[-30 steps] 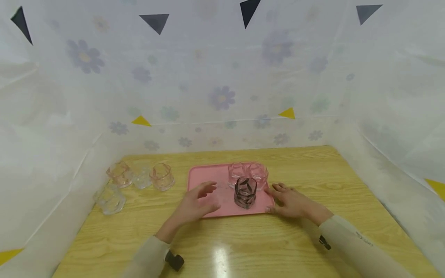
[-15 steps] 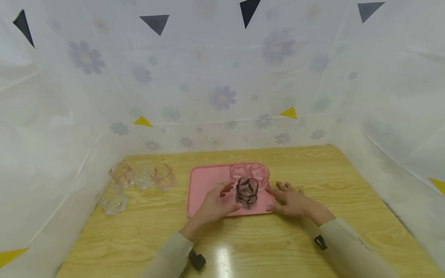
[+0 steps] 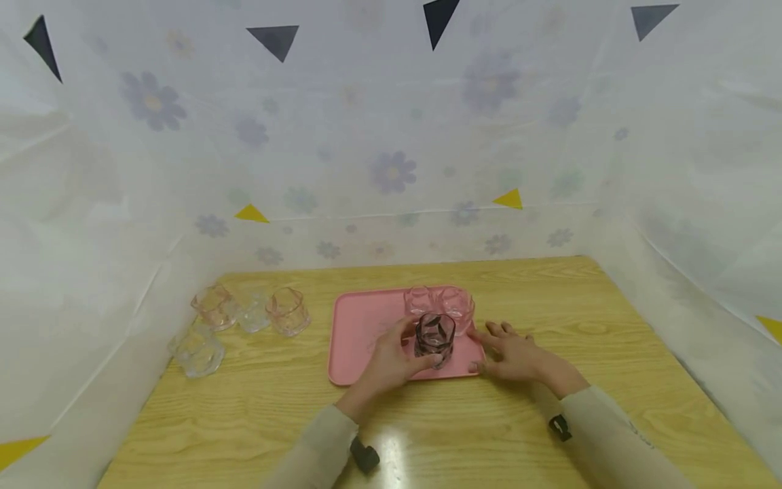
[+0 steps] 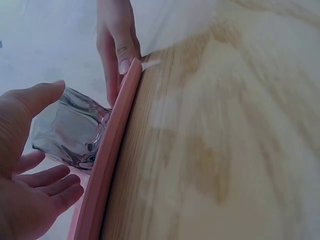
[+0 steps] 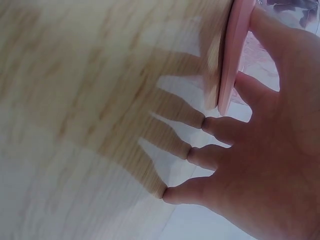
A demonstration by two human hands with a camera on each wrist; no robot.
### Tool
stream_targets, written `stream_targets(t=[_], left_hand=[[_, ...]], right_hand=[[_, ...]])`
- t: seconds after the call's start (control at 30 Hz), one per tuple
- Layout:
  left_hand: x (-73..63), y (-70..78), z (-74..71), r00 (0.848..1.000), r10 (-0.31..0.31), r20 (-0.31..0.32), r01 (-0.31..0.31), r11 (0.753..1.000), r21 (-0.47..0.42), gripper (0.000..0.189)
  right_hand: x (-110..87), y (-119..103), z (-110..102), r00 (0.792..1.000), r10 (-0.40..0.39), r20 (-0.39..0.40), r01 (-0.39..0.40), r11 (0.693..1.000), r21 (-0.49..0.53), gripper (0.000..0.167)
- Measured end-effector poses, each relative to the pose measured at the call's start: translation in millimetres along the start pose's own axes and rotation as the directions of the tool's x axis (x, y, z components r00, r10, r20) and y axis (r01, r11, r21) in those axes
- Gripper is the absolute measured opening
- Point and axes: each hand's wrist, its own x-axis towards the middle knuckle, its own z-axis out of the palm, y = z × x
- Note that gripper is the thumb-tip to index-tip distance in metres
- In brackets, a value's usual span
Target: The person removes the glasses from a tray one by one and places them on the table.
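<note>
A smoky grey faceted glass stands upright near the front right of a pink tray. My left hand reaches around it from the left, thumb across its front and fingers on its far left side. In the left wrist view the glass sits between the raised thumb and the loosely bent fingers, a gap still showing beside them. My right hand has its fingers spread at the tray's right edge. In the right wrist view its thumb and index finger touch the tray rim, the other fingertips resting on the table.
Behind the grey glass, two pinkish clear glasses stand on the tray. To the left on the wooden table are several more glasses, including a pink-tinted glass and a clear glass. White curtains enclose the table.
My left hand has moved right across the tray to the grey glass, bringing its thumb in front of it. My right hand has stayed at the tray's right edge.
</note>
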Motion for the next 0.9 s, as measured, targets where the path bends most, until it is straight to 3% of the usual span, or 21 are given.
stream_targets(t=[0.23, 0.53, 0.73, 0.9], left_hand=[[3.1, 3.5, 8.2, 0.999, -0.033, -0.027, 0.033, 0.999, -0.018, 0.089], [7.0, 3.8, 12.5, 0.999, 0.025, -0.039, -0.020, 0.993, 0.113, 0.087], [8.0, 4.2, 11.8, 1.000, 0.011, -0.007, -0.011, 1.000, 0.012, 0.079], [8.5, 2.8, 9.6, 0.998, 0.053, 0.020, -0.053, 0.999, -0.006, 0.084]], right_hand=[[-0.2, 0.9, 0.0, 1.000, 0.002, -0.001, -0.002, 1.000, 0.004, 0.085], [0.0, 0.9, 1.1, 1.000, -0.004, 0.004, 0.004, 1.000, 0.013, 0.085], [-0.5, -0.5, 0.1, 1.000, 0.000, 0.006, 0.000, 1.000, 0.019, 0.085], [-0.9, -1.4, 0.1, 1.000, 0.004, 0.004, -0.004, 1.000, 0.016, 0.085]])
